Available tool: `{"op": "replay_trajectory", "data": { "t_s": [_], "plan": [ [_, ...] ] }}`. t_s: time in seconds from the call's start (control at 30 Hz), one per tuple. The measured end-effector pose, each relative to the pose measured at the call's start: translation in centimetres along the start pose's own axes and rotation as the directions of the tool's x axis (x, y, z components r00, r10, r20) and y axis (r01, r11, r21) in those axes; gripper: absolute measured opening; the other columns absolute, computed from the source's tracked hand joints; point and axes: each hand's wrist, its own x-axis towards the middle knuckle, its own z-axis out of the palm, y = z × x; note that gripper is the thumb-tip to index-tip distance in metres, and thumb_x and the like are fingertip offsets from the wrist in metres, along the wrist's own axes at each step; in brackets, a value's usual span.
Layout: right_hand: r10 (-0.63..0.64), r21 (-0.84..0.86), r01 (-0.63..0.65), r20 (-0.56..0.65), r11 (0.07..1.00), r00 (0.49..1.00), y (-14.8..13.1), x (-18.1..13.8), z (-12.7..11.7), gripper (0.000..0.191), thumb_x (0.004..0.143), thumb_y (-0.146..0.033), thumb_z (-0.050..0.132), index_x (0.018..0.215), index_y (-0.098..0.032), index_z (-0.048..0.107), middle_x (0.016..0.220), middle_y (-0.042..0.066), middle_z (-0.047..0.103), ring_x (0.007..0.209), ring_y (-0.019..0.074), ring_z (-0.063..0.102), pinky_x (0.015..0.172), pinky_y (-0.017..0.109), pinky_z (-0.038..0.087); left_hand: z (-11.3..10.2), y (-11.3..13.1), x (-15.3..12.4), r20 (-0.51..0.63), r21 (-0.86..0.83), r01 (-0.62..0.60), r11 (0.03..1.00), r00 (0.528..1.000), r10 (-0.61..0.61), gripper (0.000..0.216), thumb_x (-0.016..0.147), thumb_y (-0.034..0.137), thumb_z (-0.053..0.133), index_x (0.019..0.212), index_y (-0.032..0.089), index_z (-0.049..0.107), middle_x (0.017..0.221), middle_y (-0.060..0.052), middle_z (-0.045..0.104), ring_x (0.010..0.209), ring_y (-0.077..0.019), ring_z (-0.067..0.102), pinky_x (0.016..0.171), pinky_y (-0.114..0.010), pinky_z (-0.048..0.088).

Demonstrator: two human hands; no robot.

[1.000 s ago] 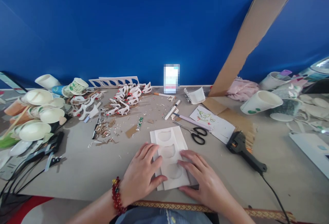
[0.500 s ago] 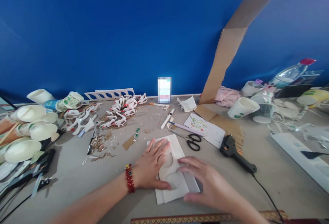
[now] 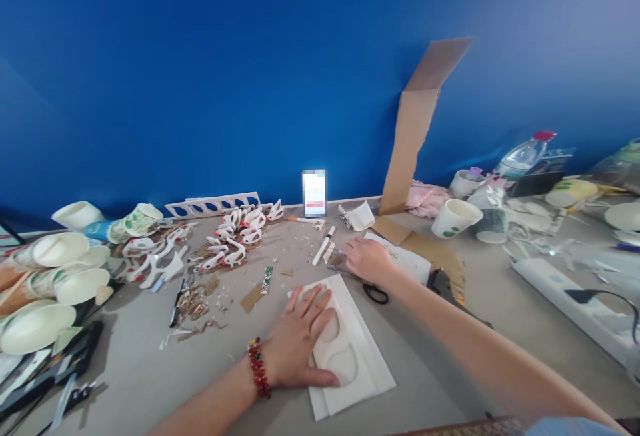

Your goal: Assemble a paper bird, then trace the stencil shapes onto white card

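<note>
My left hand (image 3: 303,343) lies flat with fingers spread, pressing on a white sheet (image 3: 345,373) that has rounded cut-outs. This sheet rests on a larger white sheet or board (image 3: 370,356). Farther back, my right hand (image 3: 370,261) is lowered to the table with its fingers curled together. It covers the spot between a sheet with a green drawing (image 3: 407,256) and the scissors, so what the fingers hold, if anything, is hidden. The black handle of the scissors (image 3: 375,294) shows below the right wrist. A white marker (image 3: 324,246) lies left of the right fingertips.
Paper cups (image 3: 83,281) crowd the left side. Painted white cut-out shapes (image 3: 240,233) and scraps (image 3: 197,299) lie behind my left hand. A glue gun (image 3: 443,286) is partly behind my right forearm. A power strip (image 3: 565,309) lies at right; a lit phone (image 3: 315,193) stands against the wall.
My right hand has left the white sheets and moved forward to the spot by the scissors and drawing, covering the purple pen there. My left hand stays pressed on the sheet. The view has shifted.
</note>
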Motion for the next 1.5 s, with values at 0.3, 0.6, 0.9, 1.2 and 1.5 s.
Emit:
{"op": "replay_trajectory", "data": {
  "t_s": [0.3,0.6,0.9,1.2,1.5],
  "plan": [
    [0.241,0.952,-0.145,0.078,0.271,0.967,-0.8,-5.2,-1.8,0.027,0.094,-0.033,0.044,0.112,-0.019,0.059,0.079,0.004,0.065,0.059,0.0155,0.061,0.054,0.028,0.051,-0.1,-0.1,0.1,-0.058,0.014,-0.033,0.999,0.998,0.033,0.098,0.074,0.082,0.048,0.147,0.019,0.036,0.157,-0.018,0.027,0.146,-0.0369,0.019,0.116,-0.060,0.007],
    [0.343,0.979,-0.107,0.041,0.176,0.938,-4.2,-7.7,0.4,0.018,0.089,-0.037,0.056,0.096,-0.022,0.061,0.080,0.003,0.065,0.070,0.0184,0.064,0.068,0.032,0.055,0.1,-0.1,0.1,-0.059,0.013,-0.030,0.999,0.998,0.031,0.099,0.074,0.084,0.043,0.148,0.018,0.035,0.158,-0.017,0.025,0.145,-0.0374,0.020,0.116,-0.061,0.005],
    [0.114,0.580,0.008,-0.174,0.815,0.978,-5.0,-7.0,1.2,0.030,0.089,-0.020,0.046,0.115,-0.020,0.062,0.113,0.010,0.070,0.103,0.0247,0.066,0.088,0.037,0.053,0.0,-0.2,0.2,0.014,-0.005,-0.011,1.000,1.000,0.011,0.100,0.074,0.086,0.038,0.148,0.018,0.035,0.160,-0.016,0.019,0.146,-0.0372,0.015,0.116,-0.061,0.002],
    [-0.037,0.411,0.163,-0.298,0.897,0.954,-5.6,-7.0,2.1,0.035,0.085,-0.011,0.048,0.118,-0.019,0.060,0.103,0.009,0.071,0.097,0.0248,0.066,0.088,0.041,0.053,0.0,-0.3,0.4,0.014,-0.008,-0.020,1.000,1.000,0.020,0.104,0.074,0.087,0.035,0.152,0.018,0.027,0.160,-0.015,0.018,0.146,-0.0371,0.015,0.117,-0.058,-0.003],
    [-0.091,0.358,0.177,-0.244,0.917,0.965,-6.0,-7.2,2.0,0.035,0.086,-0.011,0.050,0.119,-0.018,0.059,0.104,0.010,0.069,0.097,0.0255,0.064,0.090,0.043,0.052,0.0,-0.2,0.2,-0.039,0.054,-0.035,0.998,0.999,0.037,0.101,0.074,0.087,0.036,0.148,0.017,0.035,0.159,-0.015,0.024,0.145,-0.0372,0.019,0.118,-0.057,0.000]
  ]
}}
